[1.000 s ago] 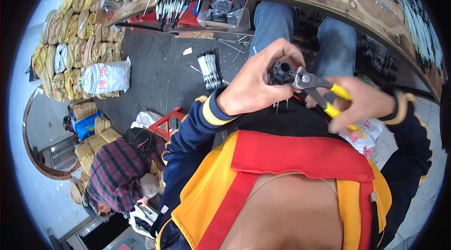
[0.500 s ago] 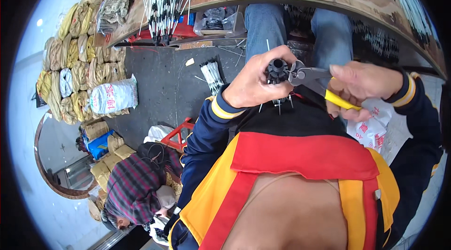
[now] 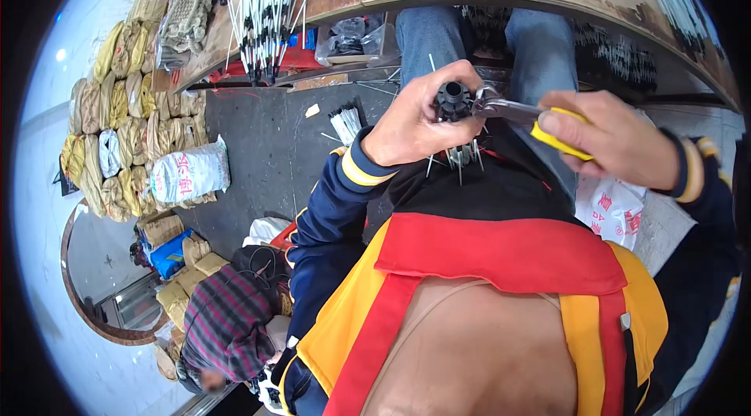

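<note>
currently left hand [image 3: 418, 123] is wrapping fingers round the likely stiff, light black hub [image 3: 453, 97], best held by its sides; right hand [image 3: 610, 133] is clamping fingers on yellow-handled pliers [image 3: 516, 112].

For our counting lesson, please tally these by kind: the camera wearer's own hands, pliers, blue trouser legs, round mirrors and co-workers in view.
Own hands: 2 (left hand, right hand)
Pliers: 1
Blue trouser legs: 2
Round mirror: 1
Co-worker: 1
Total: 7
</note>
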